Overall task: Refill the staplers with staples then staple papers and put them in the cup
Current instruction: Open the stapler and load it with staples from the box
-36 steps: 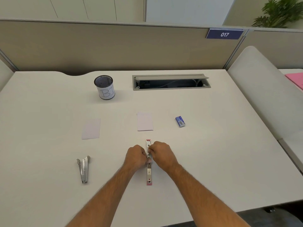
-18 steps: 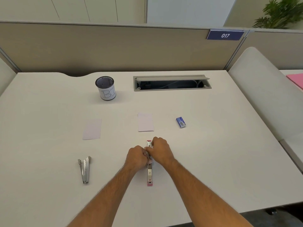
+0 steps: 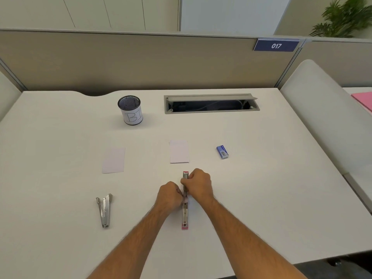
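Note:
A pink stapler [image 3: 185, 216] lies unfolded flat along the table near its front middle. My left hand [image 3: 168, 198] grips it from the left at its hinge, and my right hand [image 3: 198, 184] pinches its far half with curled fingers. A silver stapler [image 3: 105, 210] lies partly open to the left. Two paper slips lie beyond: one [image 3: 113, 160] on the left, one [image 3: 179, 151] just past my hands. A blue staple box [image 3: 222, 152] sits to the right. The mesh cup [image 3: 130, 109] labelled "B1" stands upright at the back left.
An open cable tray [image 3: 211, 103] is sunk into the white table [image 3: 261, 188] at the back. A beige partition rises behind it. A white padded chair [image 3: 322, 117] stands at the right, and a pink folder [image 3: 364, 99] lies beyond it.
My right hand has slid a little farther along the pink stapler, away from me. My left hand has stayed at the hinge.

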Tool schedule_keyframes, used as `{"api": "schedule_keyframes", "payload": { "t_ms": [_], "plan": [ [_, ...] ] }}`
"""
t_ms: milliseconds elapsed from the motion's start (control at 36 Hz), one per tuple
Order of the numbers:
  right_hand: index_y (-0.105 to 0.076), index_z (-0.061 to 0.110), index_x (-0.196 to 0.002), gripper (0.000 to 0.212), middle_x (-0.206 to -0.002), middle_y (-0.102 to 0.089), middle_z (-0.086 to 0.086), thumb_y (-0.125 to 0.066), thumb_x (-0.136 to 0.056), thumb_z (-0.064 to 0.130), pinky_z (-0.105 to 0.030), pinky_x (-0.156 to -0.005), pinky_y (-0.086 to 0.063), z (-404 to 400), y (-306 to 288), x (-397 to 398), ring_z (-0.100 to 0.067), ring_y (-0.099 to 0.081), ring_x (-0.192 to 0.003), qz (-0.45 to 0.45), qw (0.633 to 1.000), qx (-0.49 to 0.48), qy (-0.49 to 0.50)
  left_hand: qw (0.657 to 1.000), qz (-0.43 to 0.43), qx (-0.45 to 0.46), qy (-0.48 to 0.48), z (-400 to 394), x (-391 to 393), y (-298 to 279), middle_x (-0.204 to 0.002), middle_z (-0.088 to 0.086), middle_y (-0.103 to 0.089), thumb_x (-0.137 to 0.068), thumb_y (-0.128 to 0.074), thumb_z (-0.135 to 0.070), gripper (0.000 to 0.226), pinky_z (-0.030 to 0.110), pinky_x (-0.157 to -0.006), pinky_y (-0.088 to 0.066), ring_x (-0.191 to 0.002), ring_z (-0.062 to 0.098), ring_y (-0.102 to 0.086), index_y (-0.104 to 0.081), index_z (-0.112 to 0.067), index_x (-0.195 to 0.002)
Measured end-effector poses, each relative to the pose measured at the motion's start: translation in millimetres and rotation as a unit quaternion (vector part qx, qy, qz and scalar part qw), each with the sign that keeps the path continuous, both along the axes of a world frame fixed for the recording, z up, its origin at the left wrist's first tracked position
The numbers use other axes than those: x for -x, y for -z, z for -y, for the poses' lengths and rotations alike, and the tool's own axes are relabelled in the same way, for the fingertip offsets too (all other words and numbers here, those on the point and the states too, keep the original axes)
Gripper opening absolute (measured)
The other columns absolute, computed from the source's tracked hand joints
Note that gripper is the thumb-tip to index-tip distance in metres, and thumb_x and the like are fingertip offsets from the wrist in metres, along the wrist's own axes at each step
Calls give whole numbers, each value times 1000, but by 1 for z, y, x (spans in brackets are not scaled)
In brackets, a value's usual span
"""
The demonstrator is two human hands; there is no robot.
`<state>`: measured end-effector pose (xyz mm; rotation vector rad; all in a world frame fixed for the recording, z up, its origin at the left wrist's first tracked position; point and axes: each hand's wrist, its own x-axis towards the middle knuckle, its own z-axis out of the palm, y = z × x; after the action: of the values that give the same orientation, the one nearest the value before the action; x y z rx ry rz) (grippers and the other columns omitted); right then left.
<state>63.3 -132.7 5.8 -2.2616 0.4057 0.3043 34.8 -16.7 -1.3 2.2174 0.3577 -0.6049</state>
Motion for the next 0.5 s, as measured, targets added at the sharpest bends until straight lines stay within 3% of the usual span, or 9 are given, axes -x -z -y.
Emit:
{"api": "schedule_keyframes", "payload": {
  "t_ms": [83, 139, 250, 417, 500],
  "plan": [
    [-63, 13, -84, 20, -83, -70, -3, -77, -75, 23, -36, -67, -59, 6, 0, 0, -22, -69, -75, 2, 997, -66, 47, 1000, 2, 19, -12, -2, 1, -2, -85, 2, -73, -78, -86, -13, 14, 27, -68, -54, -79, 18, -65, -75, -7, -84],
    [-66, 12, -90, 22, -85, -75, -8, -79, -74, 19, -40, -70, -64, 12, 1, 0, -26, -75, -75, -5, 990, -122, 72, 999, -1, 42, -20, -4, 1, -4, -79, 0, -68, -77, -83, -7, 12, 23, -63, -48, -73, 16, -60, -72, -11, -77],
    [-71, 6, -91, 19, -75, -76, -12, -84, -79, 13, -34, -62, -63, 24, -3, 0, -21, -72, -59, -2, 967, -238, 93, 989, -23, 138, -38, -15, 0, -14, -76, 6, -68, -77, -83, 1, 12, 27, -65, -51, -70, 18, -62, -73, -2, -84],
    [-72, -2, -96, 13, -83, -76, -22, -76, -86, 6, -45, -74, -64, 36, -18, -2, -32, -74, -74, 7, 937, -339, 80, 970, -45, 239, -30, -21, -6, -46, -89, 23, -77, -81, -82, 0, 25, 36, -74, -64, -75, 27, -74, -66, 3, -99],
    [-67, -8, -100, 16, -85, -75, -23, -72, -88, 2, -46, -72, -64, 39, -28, -4, -36, -76, -78, 13, 919, -386, 77, 967, -36, 252, -13, -23, -11, -61, -83, 17, -77, -83, -81, -2, 31, 35, -67, -63, -68, 24, -71, -61, 0, -107]
  ]
}}
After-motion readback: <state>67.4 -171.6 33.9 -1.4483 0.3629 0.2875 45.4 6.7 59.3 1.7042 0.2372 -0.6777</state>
